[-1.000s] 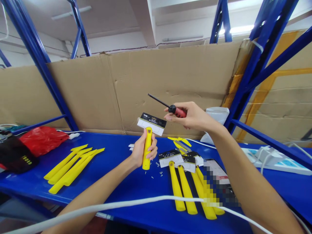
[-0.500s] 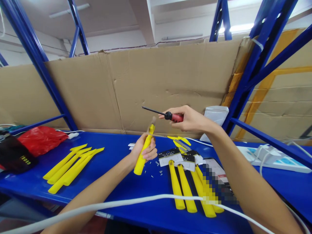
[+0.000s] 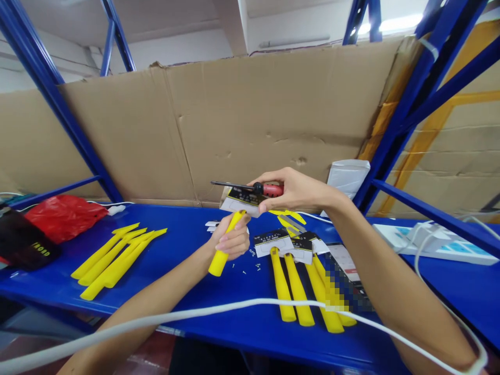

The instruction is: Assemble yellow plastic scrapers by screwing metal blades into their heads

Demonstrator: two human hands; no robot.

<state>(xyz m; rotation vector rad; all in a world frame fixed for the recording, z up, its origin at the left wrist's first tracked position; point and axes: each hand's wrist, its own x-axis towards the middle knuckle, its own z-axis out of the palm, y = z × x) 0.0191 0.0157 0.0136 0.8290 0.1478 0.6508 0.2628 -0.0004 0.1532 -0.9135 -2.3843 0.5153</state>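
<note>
My left hand [image 3: 231, 238] is closed round a yellow handle [image 3: 219, 263], tilted with its upper end away from me. At that end sits a flat black-and-white printed plate [image 3: 242, 202]. My right hand [image 3: 289, 190] grips a screwdriver [image 3: 269, 189] by its red grip, the dark shaft pointing left across the plate. The right fingertips are at the plate's right edge and seem to touch it. Small screws [image 3: 258, 267] lie scattered on the blue table [image 3: 175, 250] beyond the left hand.
Several yellow handles with printed plates [image 3: 283, 291] lie at the right, beside a phone-like object [image 3: 344, 260]. Bare yellow handles [image 3: 117, 260] lie left, near a red plastic bag [image 3: 66, 216]. A white cable [image 3: 187, 319] crosses in front. Cardboard [image 3: 273, 120] stands behind; a power strip [image 3: 437, 245] lies right.
The yellow handle has turned, so its printed plate now shows its flat face. My right hand has moved slightly left and lower, bringing the screwdriver over the plate and the fingers to its edge.
</note>
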